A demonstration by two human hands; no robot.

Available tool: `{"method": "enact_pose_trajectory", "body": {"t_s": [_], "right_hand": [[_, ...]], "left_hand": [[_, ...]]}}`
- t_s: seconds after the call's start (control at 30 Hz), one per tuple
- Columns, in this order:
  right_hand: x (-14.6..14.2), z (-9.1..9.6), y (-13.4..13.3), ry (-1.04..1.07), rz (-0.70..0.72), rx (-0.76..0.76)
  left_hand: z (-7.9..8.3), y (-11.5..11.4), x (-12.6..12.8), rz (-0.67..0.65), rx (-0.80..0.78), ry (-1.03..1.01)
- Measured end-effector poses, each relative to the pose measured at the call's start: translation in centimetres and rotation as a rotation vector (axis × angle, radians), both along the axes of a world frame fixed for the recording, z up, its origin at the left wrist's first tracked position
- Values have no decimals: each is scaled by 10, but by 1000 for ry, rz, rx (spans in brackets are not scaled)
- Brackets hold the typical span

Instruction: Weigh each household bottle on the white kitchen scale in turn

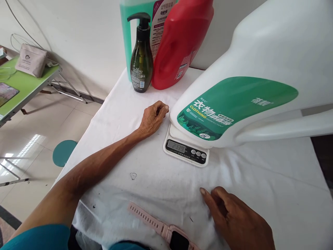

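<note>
A big white jug point(260, 69) with a green label stands on a small white digital scale point(186, 151) whose display is lit. My left hand point(153, 118) rests on the white cloth just left of the jug's base, fingers curled in, holding nothing. My right hand point(234, 217) lies low on the cloth near the front edge, fingers stretched flat, empty. A pink wristwatch point(166, 231) lies on the cloth between my arms, close to me.
At the table's far end stand a dark green pump bottle point(141, 59), a red jug point(182, 41) and a teal bottle point(130, 27). The white cloth point(260, 180) covers the table. A green folding table point(23, 86) with a pouch stands at left over tiled floor.
</note>
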State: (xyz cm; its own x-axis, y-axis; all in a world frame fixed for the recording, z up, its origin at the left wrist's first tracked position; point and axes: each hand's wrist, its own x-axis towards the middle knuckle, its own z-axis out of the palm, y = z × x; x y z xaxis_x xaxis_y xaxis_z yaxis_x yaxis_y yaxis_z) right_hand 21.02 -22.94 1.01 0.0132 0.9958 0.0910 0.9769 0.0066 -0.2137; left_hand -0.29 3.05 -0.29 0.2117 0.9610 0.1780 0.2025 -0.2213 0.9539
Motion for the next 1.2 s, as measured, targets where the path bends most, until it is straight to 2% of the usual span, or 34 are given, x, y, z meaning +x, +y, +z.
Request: {"method": "enact_pose_trajectory", "body": {"t_s": [0.13,0.27,0.33,0.4,0.5,0.57,0.6,0.67,0.77,0.9,1.0,1.1,1.2], "right_hand": [[6,13,3,146,-64,-99],[5,42,18,255,-317,-51],[2,58,32,352,-474,89],[0,72,52,539,-529,308],[1,89,86,834,-366,699],[1,97,109,913,-249,843],[1,100,119,916,-217,851],[0,105,137,912,-195,764],[0,107,156,1042,-137,641],[7,114,168,1297,-12,506],[10,120,171,1418,32,403],[6,122,175,1465,17,400],[0,121,179,1482,-92,477]], "left_hand": [[0,0,0,7,-1,10],[0,0,-1,5,4,15],[1,-1,-1,5,3,20],[1,-2,-2,8,-1,27],[3,-3,-3,12,-18,28],[6,-4,-4,13,-31,24],[7,-5,-4,14,-37,26],[11,-6,-4,24,-43,41],[17,-8,-3,45,-54,75],[22,-9,-3,53,-76,106],[21,-8,-3,54,-77,114],[20,-8,-4,73,-70,130],[19,-8,-4,81,-75,133]]}}
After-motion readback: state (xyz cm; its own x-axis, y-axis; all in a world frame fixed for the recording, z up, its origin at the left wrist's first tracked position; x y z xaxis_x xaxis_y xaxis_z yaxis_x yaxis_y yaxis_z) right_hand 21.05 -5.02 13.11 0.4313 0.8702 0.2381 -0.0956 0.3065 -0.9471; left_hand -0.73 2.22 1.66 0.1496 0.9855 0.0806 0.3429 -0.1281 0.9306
